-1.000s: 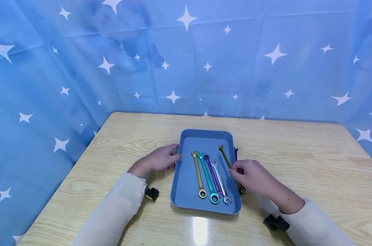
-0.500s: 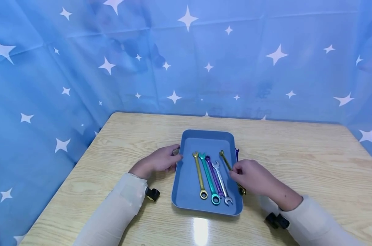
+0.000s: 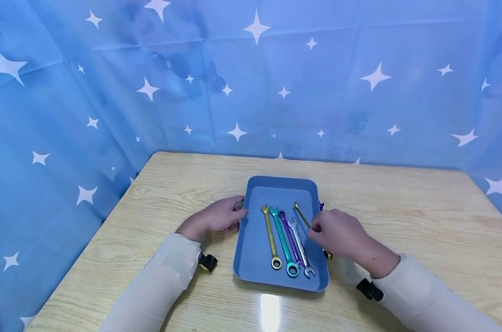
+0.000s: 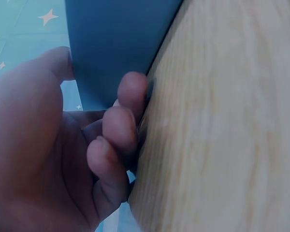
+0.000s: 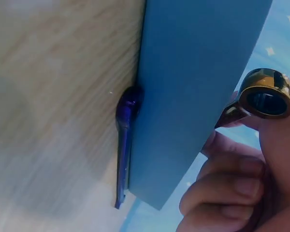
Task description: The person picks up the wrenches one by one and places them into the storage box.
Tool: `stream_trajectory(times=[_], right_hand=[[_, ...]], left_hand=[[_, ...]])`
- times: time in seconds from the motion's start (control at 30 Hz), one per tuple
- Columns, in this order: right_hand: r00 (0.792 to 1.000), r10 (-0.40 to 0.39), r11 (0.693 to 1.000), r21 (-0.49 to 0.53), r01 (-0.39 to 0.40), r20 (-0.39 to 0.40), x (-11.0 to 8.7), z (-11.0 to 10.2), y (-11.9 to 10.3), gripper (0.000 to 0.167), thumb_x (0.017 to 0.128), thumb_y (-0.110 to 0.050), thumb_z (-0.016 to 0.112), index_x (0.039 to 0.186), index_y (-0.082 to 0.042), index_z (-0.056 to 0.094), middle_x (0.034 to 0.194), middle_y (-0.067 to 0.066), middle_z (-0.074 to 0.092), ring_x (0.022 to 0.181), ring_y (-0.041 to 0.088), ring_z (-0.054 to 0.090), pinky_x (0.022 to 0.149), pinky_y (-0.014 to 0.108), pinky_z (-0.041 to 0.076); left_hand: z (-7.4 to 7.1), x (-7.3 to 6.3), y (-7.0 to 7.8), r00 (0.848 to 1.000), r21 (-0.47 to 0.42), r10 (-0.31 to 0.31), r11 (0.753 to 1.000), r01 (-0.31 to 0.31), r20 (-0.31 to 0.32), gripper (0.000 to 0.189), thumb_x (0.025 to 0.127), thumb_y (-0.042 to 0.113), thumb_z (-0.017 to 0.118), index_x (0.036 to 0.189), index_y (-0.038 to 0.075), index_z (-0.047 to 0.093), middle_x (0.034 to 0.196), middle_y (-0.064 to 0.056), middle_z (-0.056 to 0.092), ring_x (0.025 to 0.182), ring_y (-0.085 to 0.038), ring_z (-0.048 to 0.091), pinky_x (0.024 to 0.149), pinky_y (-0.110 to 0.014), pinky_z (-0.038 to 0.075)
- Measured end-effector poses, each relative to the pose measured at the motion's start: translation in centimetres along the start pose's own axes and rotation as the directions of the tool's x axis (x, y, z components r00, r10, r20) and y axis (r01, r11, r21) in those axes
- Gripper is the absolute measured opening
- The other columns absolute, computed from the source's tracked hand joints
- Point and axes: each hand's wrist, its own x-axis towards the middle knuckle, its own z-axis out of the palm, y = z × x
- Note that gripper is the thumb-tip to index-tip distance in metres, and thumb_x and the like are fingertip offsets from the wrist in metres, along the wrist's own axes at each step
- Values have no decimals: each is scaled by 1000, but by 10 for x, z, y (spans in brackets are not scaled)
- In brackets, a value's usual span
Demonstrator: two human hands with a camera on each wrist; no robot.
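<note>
A blue-grey tray (image 3: 255, 272) lies on the table, with several combination wrenches side by side inside: a gold wrench (image 3: 270, 235), a green wrench (image 3: 282, 240), a purple wrench (image 3: 290, 237) and a silver wrench (image 3: 300, 246). My left hand (image 3: 217, 214) holds the tray's left wall, thumb at the rim and fingers (image 4: 120, 128) outside. My right hand (image 3: 339, 233) pinches another gold wrench (image 3: 302, 215) slantwise over the right rim; its far end is above the tray floor, and its ring end (image 5: 266, 94) shows in the right wrist view. The fingers hide its middle.
A second purple wrench (image 5: 123, 150) lies on the wooden table (image 3: 421, 221) against the tray's outer right wall, mostly hidden by my right hand in the head view. A blue star-patterned cloth (image 3: 251, 83) hangs behind the table.
My right hand has shifted slightly left and away from me, with the gold wrench turning in its fingers' hold. The left hand and tray stay in place; the head view drifts slightly.
</note>
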Motion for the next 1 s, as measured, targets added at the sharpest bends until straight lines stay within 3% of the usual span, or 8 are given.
stream_trajectory(times=[0.2, 0.47, 0.6, 0.87, 1.0], right_hand=[[998, -48, 994, -98, 44, -44, 5, 3, -6, 48, 87, -14, 65, 50, -19, 34, 47, -8, 29, 41, 9, 38, 42, 22, 25], [986, -140, 985, -118, 129, -87, 9, 10, -6, 50, 86, -13, 66, 50, -20, 32, 46, -10, 28, 39, 7, 35, 42, 21, 25], [986, -141, 984, -123, 129, -90, 10, 11, -6, 50, 85, -12, 67, 49, -20, 32, 48, -9, 28, 41, 7, 34, 42, 21, 25], [992, -121, 986, -117, 116, -44, 11, 12, -8, 49, 86, -11, 64, 51, -20, 31, 49, -8, 26, 42, 8, 35, 42, 22, 25], [996, -62, 996, -57, 66, 60, 14, 13, -7, 49, 89, -15, 64, 50, -19, 35, 46, -8, 32, 41, 8, 41, 42, 22, 28]], left_hand=[[0, 0, 1, 1000, -7, -9, 1000, 9, 2, 60, 103, 37, 46, 158, 19, 30, 72, -5, 68, 52, -20, 59, 59, -35, 52], [0, 1, 1, 1000, -1, -9, 1000, 9, -2, 59, 103, 38, 45, 158, 19, 31, 72, -5, 67, 51, -20, 58, 58, -34, 51], [0, 1, 1, 1000, -8, -18, 1000, 18, -2, 60, 103, 37, 46, 158, 19, 30, 71, -5, 68, 51, -20, 58, 60, -34, 52], [1, 2, 1, 1000, 4, -17, 1000, 17, -4, 60, 103, 36, 45, 158, 18, 30, 71, -5, 68, 50, -21, 58, 61, -35, 52], [2, 2, 1, 1000, 8, -12, 1000, 12, -4, 59, 103, 36, 45, 158, 18, 31, 71, -5, 68, 50, -21, 59, 60, -35, 52]])
